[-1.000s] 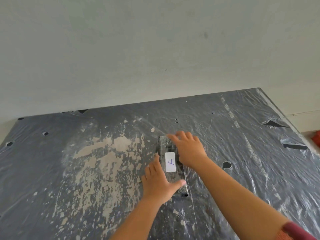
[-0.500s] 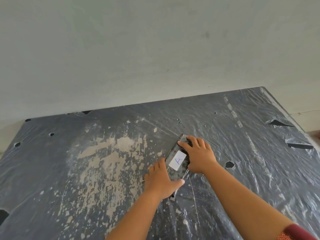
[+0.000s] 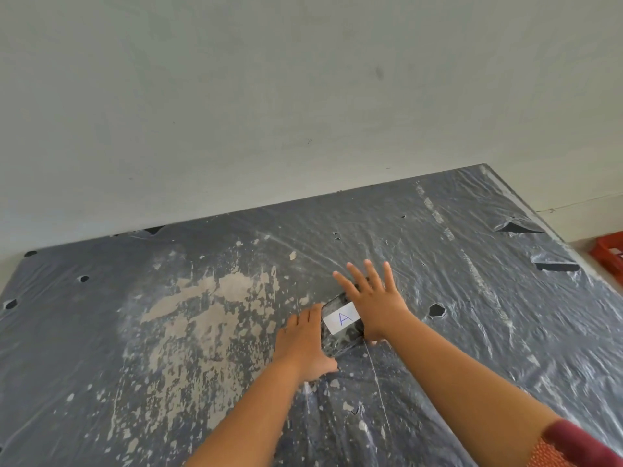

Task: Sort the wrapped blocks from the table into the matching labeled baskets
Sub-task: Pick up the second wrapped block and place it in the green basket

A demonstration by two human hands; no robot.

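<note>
A dark wrapped block (image 3: pixel 340 335) with a white label marked "A" sits tilted between my hands near the middle of the table (image 3: pixel 168 332). My left hand (image 3: pixel 303 345) cups its left and near side, thumb under the near corner. My right hand (image 3: pixel 376 303) presses against its right side with the fingers spread out over the far end and the thumb tucked below. The far end of the block is hidden behind my right hand. Whether the block still touches the table I cannot tell.
Crinkled clear plastic with several torn holes (image 3: pixel 437 310) covers the dark, paint-flecked table. A pale wall stands behind the far edge. A red basket (image 3: pixel 608 252) shows partly beyond the table's right edge.
The block has turned clockwise and tipped up between my hands. My right hand's fingers have spread apart over its far end. The view has shifted slightly.
</note>
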